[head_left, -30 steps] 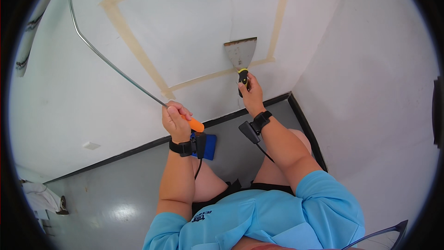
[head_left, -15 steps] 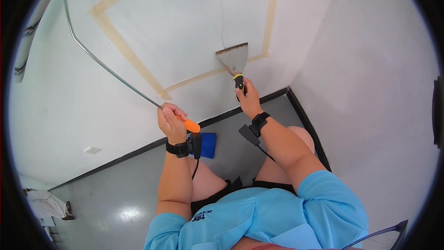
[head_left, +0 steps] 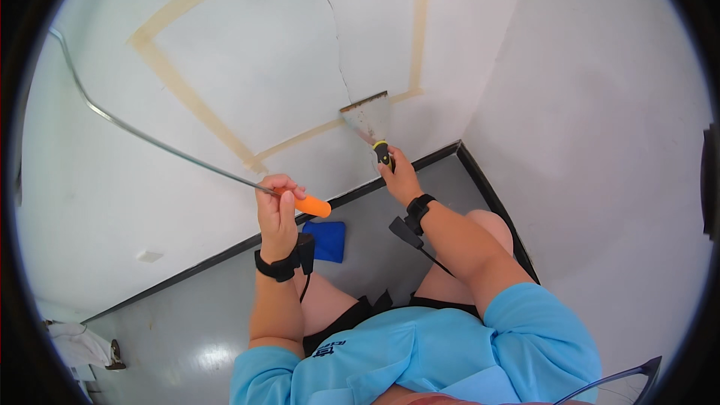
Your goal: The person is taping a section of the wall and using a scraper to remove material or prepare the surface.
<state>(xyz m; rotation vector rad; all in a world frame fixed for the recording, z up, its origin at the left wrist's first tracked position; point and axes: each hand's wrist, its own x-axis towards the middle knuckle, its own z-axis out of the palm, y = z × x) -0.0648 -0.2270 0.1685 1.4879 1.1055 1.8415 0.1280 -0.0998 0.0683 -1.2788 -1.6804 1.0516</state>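
My right hand (head_left: 403,178) is closed around the black and yellow handle of a putty knife (head_left: 367,118). Its wide, brown-edged blade lies at the lower end of a thin dark crack (head_left: 334,26) in the white wall, near the bottom strip of masking tape (head_left: 191,97). Whether the blade touches the wall I cannot tell. Farther left, my left hand (head_left: 277,214) grips a paint roller (head_left: 311,206) at the front of its orange handle. The long bent metal rod reaches up to the left; the roller head is mostly lost in the dark rim.
Beige tape frames the cracked patch of wall. A black baseboard (head_left: 184,270) runs along the wall's foot to the corner at right. On the grey floor lies a flat blue object (head_left: 325,241). A white plate (head_left: 149,256) sits low on the wall. Another person's leg (head_left: 84,345) shows at lower left.
The putty knife has come slightly down and left in the picture, and the roller's rod has swung lower and left. The wall has also shifted leftward in view. Both hands keep their holds.
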